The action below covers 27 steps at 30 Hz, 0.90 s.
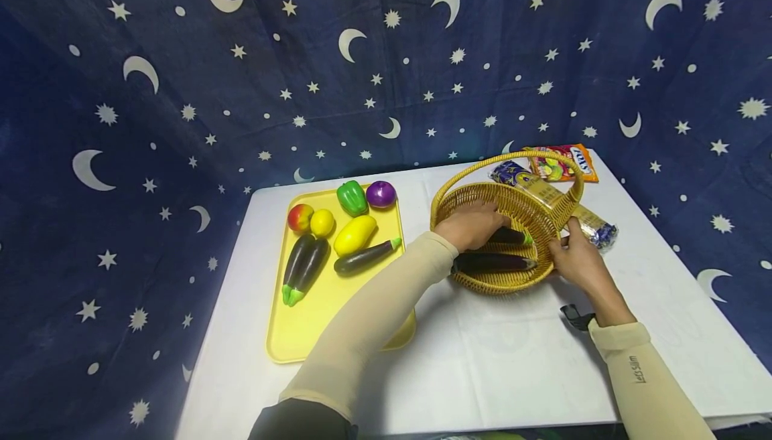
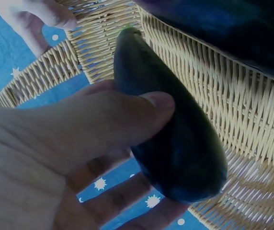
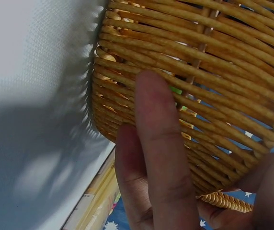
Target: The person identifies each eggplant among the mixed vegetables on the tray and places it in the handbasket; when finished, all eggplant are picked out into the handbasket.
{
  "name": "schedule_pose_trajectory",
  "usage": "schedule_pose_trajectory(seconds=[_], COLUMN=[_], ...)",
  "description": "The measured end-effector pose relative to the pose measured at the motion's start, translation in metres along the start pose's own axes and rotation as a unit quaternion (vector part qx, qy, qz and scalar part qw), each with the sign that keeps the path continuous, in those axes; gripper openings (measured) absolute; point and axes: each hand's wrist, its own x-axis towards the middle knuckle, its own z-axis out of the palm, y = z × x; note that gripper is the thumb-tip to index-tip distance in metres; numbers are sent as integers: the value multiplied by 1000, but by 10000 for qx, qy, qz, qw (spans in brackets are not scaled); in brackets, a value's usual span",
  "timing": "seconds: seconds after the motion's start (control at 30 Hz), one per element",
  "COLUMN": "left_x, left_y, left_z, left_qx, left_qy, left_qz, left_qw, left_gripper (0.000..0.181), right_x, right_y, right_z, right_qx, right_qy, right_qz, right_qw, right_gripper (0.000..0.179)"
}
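A dark purple eggplant [image 2: 170,129] with a green tip lies in my left hand [image 1: 473,226], between thumb and fingers, inside the wicker basket [image 1: 545,226]. Beside it on the basket's floor is a second eggplant [image 1: 494,263]. At the basket's right side, my right hand [image 1: 580,256] grips the rim. In the right wrist view, fingers [image 3: 163,143] of that hand lie against the woven outer wall. The left hand covers part of the held eggplant in the head view.
Left of the basket, a yellow tray [image 1: 326,326] carries several eggplants [image 1: 364,258], a mango [image 1: 355,235], lemon [image 1: 322,223], red-yellow fruit [image 1: 299,217], green pepper [image 1: 352,197] and purple onion [image 1: 381,194]. Behind the basket lie a long packet [image 1: 543,191] and a candy bag [image 1: 563,164].
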Motion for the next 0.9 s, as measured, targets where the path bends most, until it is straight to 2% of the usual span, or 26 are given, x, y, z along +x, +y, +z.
schedule_pose_trajectory(seconds=[0.27,0.43,0.57,0.73,0.8,0.9], left_x=[2,1,-6,-24,-33,-55], left_y=[2,0,-3,-5,-7,-12], left_z=[0,0,0,5,9,14], left_qx=[31,119,246,316,209,-222], left_qy=[-305,-209,91,754,1058,1548], left_qz=[-116,-99,21,214,292,506], left_qw=[9995,9997,9997,9964,9937,9864], left_gripper=[47,48,45,44,43,44], right_x=[-1,-1,-1,-2,-2,-3], right_y=[0,-2,-5,-6,-6,-7], right_z=[1,1,2,1,1,2], right_qx=[27,20,-43,-84,-80,-69], right_qy=[-1,65,84,11,8,-4], right_qz=[28,34,61,134,155,189], right_qw=[10000,10000,9999,9999,9998,9998], right_gripper=[48,46,46,48,47,47])
